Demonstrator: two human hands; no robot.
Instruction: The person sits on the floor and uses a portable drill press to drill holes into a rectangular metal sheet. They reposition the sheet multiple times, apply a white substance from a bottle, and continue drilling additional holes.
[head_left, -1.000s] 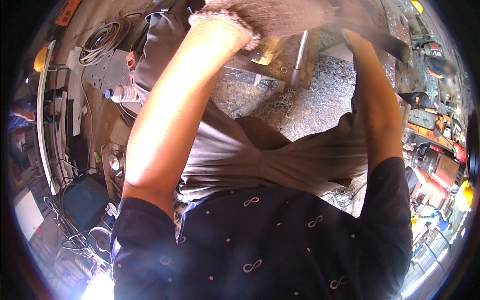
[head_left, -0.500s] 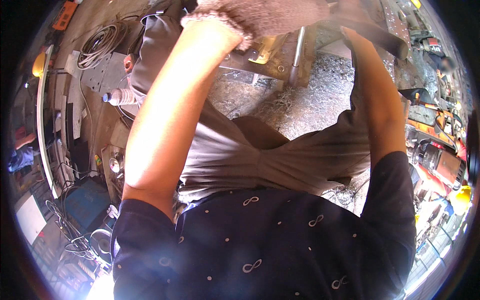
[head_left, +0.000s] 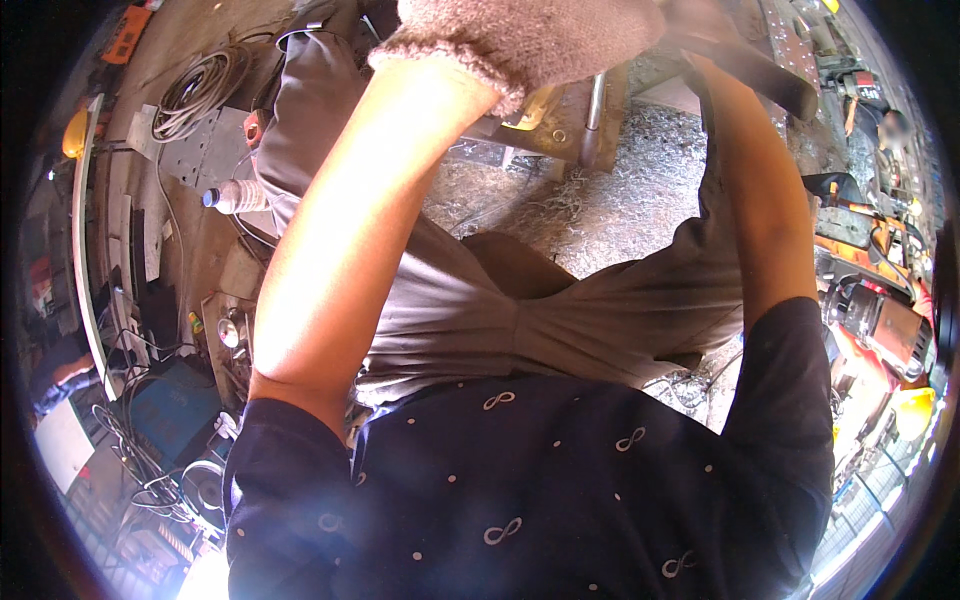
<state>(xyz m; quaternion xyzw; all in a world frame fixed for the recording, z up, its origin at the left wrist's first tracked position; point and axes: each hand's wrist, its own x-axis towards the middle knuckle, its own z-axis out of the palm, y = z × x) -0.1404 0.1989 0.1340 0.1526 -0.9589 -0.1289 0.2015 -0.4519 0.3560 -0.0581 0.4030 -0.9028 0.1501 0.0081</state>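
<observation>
1. Head view is showing the left hand (head_left: 530, 40), wearing a knitted work glove, reaching toward twelve o'clock; its grip is cut off, so I cannot tell.
2. The right hand is sitting out of frame beyond the dark bar (head_left: 760, 75).
3. The steel pipe (head_left: 594, 115) is standing upright, nearer the left hand.

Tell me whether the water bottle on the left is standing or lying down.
Lying down: the bottle rests on its side on the floor, blue cap pointing left.
</observation>
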